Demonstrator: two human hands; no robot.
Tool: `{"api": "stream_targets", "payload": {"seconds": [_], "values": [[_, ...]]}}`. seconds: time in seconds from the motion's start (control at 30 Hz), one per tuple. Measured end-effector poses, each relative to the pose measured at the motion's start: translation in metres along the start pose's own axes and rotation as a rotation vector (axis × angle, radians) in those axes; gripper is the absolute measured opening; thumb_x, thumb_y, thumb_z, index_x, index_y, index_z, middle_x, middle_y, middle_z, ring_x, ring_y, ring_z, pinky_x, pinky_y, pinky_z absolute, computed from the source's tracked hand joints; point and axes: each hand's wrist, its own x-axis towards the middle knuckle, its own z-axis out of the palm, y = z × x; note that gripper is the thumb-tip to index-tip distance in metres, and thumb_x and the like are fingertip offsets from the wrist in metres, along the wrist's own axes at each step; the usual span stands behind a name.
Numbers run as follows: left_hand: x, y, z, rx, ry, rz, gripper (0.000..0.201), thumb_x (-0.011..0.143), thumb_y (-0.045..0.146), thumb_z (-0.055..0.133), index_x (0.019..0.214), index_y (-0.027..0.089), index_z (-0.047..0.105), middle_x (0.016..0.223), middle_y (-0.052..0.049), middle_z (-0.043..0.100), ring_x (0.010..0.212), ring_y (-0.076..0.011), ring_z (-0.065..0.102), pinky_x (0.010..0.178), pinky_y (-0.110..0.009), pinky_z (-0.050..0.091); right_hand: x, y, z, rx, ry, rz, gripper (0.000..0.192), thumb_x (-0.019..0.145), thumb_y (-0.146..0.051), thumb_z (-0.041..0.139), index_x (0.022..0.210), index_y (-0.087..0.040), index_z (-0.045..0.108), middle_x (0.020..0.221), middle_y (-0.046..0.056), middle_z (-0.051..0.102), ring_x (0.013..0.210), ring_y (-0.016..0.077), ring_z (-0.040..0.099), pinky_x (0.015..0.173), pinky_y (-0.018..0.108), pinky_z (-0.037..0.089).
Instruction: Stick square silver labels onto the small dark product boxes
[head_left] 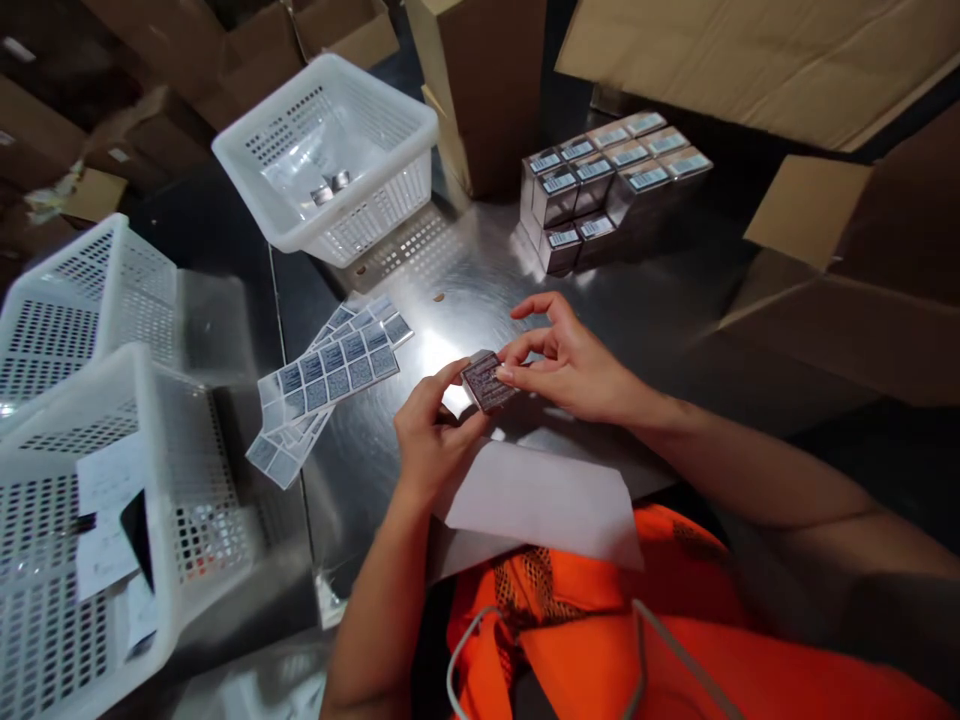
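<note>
My left hand grips a small dark printed box by its edges, between thumb and fingers. My right hand pinches at the box's right side with thumb and index finger, its other fingers raised. Whether a label lies under those fingertips I cannot make out. Left of the hands, several sheets of dark printed labels overlap on the metal table. A white paper sheet lies at the table's front edge, just below my hands.
Stacked small boxes with barcode labels stand at the back right. A white basket with a few small pieces stands at the back left. More white baskets are at the far left. Open cardboard cartons flank the right side.
</note>
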Motion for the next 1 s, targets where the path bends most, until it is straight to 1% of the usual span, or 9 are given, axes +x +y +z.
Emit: {"api": "stream_targets", "payload": {"seconds": [0.27,0.4,0.5,0.57,0.63,0.7,0.8,0.87,1.0], "values": [[-0.001,-0.001,0.000,0.022,-0.002,0.033,0.050,0.074,0.028,0.087,0.122,0.025,0.073,0.094,0.002,0.075,0.051,-0.0037,0.052,0.046,-0.016,0.042,-0.001,0.005,0.003,-0.047,0.022,-0.056,0.053,0.078,-0.026,0.076,0.117,-0.027,0.039,0.081,-0.006,0.066,0.070,0.0142,0.068,0.066,0.028,0.059],[-0.003,0.000,0.002,0.033,0.014,0.045,0.049,0.075,0.030,0.087,0.122,0.025,0.073,0.093,0.003,0.074,0.050,-0.0034,0.050,0.047,-0.017,0.042,0.001,0.011,0.005,-0.146,0.125,-0.108,0.060,0.075,-0.030,0.081,0.119,-0.027,0.041,0.074,-0.007,0.056,0.085,0.0206,0.070,0.069,0.032,0.063],[-0.003,-0.001,0.002,0.068,0.089,-0.016,0.051,0.073,0.037,0.088,0.120,0.024,0.072,0.092,0.003,0.074,0.049,-0.0038,0.050,0.047,-0.019,0.041,0.003,0.012,0.001,-0.268,0.288,-0.245,0.070,0.069,-0.033,0.089,0.121,-0.027,0.043,0.092,-0.002,0.056,0.093,0.0209,0.067,0.075,0.033,0.065],[0.000,-0.004,0.000,0.147,0.207,-0.091,0.053,0.074,0.040,0.087,0.121,0.025,0.070,0.094,0.003,0.074,0.048,-0.0040,0.048,0.049,-0.021,0.041,-0.001,0.011,0.000,-0.393,0.331,-0.389,0.064,0.075,-0.033,0.088,0.121,-0.027,0.045,0.104,0.002,0.058,0.096,0.0206,0.065,0.083,0.036,0.063],[0.004,-0.009,-0.001,0.237,0.336,-0.166,0.054,0.075,0.041,0.086,0.123,0.025,0.067,0.095,0.002,0.074,0.049,-0.0049,0.045,0.053,-0.023,0.041,-0.008,0.011,0.006,-0.554,0.232,-0.555,0.047,0.088,-0.034,0.080,0.122,-0.026,0.049,0.105,0.004,0.061,0.098,0.0221,0.064,0.090,0.041,0.059],[0.011,-0.016,-0.001,0.279,0.417,-0.232,0.055,0.076,0.039,0.085,0.125,0.026,0.065,0.098,0.000,0.074,0.055,-0.0081,0.051,0.059,-0.025,0.043,-0.016,0.016,0.020,-0.705,0.023,-0.701,0.037,0.096,-0.038,0.073,0.123,-0.024,0.053,0.103,0.006,0.064,0.098,0.0246,0.063,0.092,0.044,0.056],[0.021,-0.023,0.001,0.248,0.441,-0.337,0.058,0.073,0.036,0.087,0.124,0.026,0.063,0.102,-0.002,0.074,0.075,-0.0155,0.064,0.072,-0.029,0.048,-0.021,0.032,0.045,-0.934,-0.229,-0.808,0.043,0.096,-0.043,0.072,0.127,-0.016,0.058,0.107,0.012,0.068,0.101,0.0299,0.061,0.089,0.045,0.053],[0.026,-0.027,0.001,0.215,0.402,-0.424,0.058,0.072,0.036,0.088,0.124,0.026,0.063,0.100,-0.003,0.075,0.083,-0.0189,0.068,0.081,-0.033,0.050,-0.018,0.044,0.056,-1.081,-0.324,-0.780,0.047,0.094,-0.038,0.075,0.132,-0.014,0.059,0.108,0.014,0.069,0.101,0.0319,0.062,0.088,0.046,0.051],[0.032,-0.034,-0.010,0.191,0.198,-0.584,0.058,0.070,0.038,0.089,0.121,0.025,0.065,0.089,-0.002,0.074,0.085,-0.0233,0.070,0.083,-0.036,0.051,-0.004,0.053,0.052,-1.121,-0.446,-0.528,0.052,0.091,-0.020,0.077,0.139,-0.014,0.057,0.114,0.013,0.072,0.106,0.0296,0.065,0.092,0.042,0.048]]}}
